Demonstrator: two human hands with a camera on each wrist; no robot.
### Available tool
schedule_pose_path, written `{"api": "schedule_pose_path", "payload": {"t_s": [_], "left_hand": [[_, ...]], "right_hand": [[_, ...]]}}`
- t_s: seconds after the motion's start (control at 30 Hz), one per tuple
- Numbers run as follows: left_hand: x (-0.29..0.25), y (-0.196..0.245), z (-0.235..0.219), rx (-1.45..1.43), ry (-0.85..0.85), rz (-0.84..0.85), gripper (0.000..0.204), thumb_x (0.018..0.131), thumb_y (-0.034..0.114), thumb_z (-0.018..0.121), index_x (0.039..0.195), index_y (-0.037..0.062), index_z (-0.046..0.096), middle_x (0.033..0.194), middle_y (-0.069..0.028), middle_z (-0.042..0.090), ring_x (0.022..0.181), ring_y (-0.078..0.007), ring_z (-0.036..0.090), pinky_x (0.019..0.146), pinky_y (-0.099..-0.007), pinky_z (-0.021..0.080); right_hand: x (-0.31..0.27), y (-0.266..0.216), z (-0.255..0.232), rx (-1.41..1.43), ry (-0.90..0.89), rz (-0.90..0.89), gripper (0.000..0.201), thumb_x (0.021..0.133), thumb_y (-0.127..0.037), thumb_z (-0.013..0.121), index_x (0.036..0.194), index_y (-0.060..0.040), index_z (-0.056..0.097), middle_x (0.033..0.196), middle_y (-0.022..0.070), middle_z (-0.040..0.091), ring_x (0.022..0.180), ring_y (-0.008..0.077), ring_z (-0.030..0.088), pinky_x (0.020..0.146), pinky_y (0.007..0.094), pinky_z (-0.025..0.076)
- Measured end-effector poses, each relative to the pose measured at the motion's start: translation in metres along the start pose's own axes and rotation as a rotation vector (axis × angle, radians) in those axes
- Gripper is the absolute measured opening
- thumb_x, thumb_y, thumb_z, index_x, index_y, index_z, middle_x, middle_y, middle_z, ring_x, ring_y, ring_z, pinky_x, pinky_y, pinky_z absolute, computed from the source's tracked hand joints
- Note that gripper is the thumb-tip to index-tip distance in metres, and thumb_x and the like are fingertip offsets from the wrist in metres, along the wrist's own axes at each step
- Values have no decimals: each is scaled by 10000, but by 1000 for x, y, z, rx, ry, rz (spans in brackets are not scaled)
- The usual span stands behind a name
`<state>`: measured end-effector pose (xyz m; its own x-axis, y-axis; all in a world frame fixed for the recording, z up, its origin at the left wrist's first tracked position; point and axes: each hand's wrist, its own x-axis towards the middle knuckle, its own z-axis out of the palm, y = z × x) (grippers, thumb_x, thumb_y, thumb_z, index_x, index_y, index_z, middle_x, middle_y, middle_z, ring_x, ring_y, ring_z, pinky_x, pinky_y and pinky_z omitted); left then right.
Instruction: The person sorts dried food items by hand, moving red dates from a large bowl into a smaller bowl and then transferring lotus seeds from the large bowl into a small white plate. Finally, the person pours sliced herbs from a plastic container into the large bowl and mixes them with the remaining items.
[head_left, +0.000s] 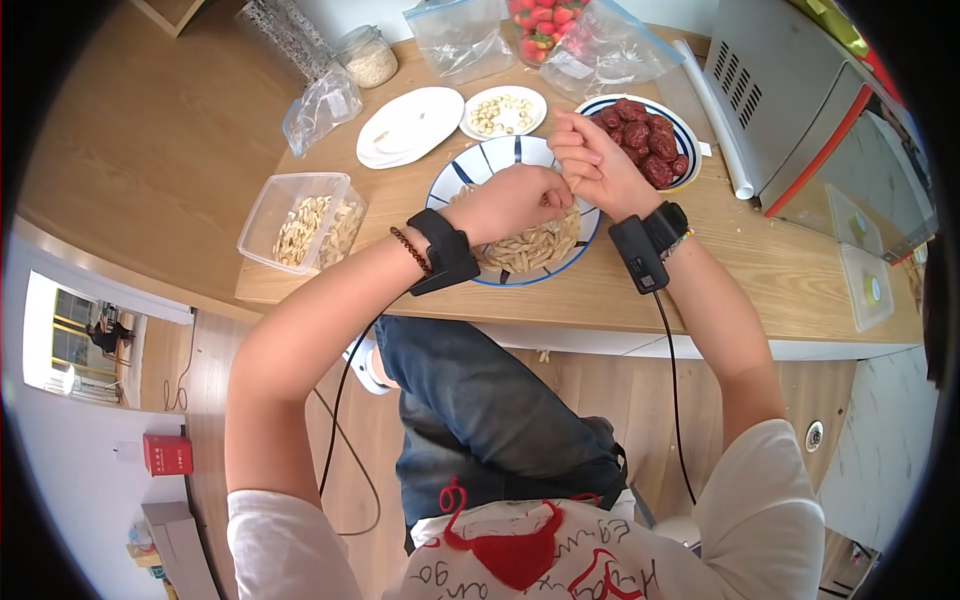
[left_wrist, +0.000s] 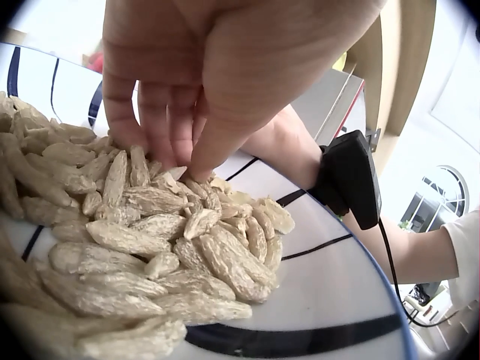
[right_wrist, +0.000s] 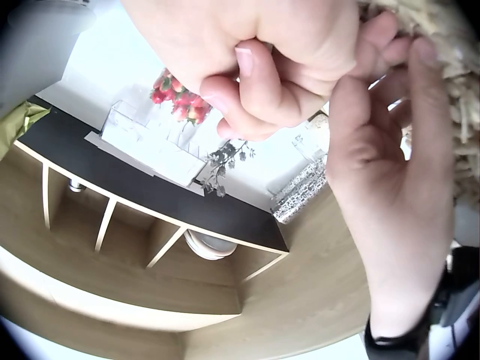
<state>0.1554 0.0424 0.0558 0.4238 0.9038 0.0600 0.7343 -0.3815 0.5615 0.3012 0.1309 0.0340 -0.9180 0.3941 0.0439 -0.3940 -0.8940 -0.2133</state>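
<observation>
A white plate (head_left: 440, 183) with dark blue stripes holds a heap of pale, wrinkled dried roots (left_wrist: 142, 229). My left hand (head_left: 515, 203) reaches over the plate, and in the left wrist view its thumb and fingertips pinch a dried root at the top of the heap. Close beside it, my right hand (head_left: 597, 165) hovers above the plate's right side with curled fingers. Nothing shows between those fingers in the right wrist view, where the right hand (right_wrist: 262, 67) overlaps the left hand (right_wrist: 390, 165); its palm is hidden.
Red dates (head_left: 650, 140) fill a bowl at the right, beside a grey appliance (head_left: 790, 90). Behind stand a small plate (head_left: 537, 110) of pale round seeds, a white plate (head_left: 430, 110) and strawberries (head_left: 540, 20). A clear plastic box (head_left: 262, 225) with dried slices sits at the left.
</observation>
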Motion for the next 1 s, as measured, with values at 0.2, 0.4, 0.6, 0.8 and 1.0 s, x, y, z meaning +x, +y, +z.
{"api": "schedule_pose_path", "payload": {"t_s": [0.2,0.4,0.6,0.8,1.0], "left_hand": [[2,4,-2,90,-1,-6,147,775,141,667,867,29,648,825,-89,660,780,-219,634,704,-316,491],[1,6,-5,229,7,23,132,764,176,663,836,66,675,831,-82,654,772,-244,625,704,-335,488],[-5,8,-13,293,60,-33,111,757,168,654,821,81,678,825,-88,652,741,-240,623,676,-335,490],[-19,5,-35,156,253,-136,111,784,133,611,838,36,619,745,-64,624,665,-163,609,626,-293,479],[-28,-4,-34,-113,343,-296,275,828,241,545,828,-34,541,708,-153,602,632,-239,576,611,-347,453]], "right_hand": [[0,-2,-1,-9,-11,7,232,942,-188,499,752,-75,428,619,-41,385,407,15,325,322,160,243],[0,-1,-1,-40,-16,-1,212,938,-176,500,767,-73,429,631,-40,386,429,11,333,335,153,247],[1,2,-2,-109,7,-66,171,933,-156,494,799,-64,441,670,-28,400,470,18,341,357,152,258],[2,3,-1,-151,65,-41,130,925,-145,498,849,-45,464,722,0,436,536,41,356,396,161,280],[3,4,-1,-175,60,-24,126,920,-138,501,870,-27,468,772,19,462,564,52,366,417,161,288]]}}
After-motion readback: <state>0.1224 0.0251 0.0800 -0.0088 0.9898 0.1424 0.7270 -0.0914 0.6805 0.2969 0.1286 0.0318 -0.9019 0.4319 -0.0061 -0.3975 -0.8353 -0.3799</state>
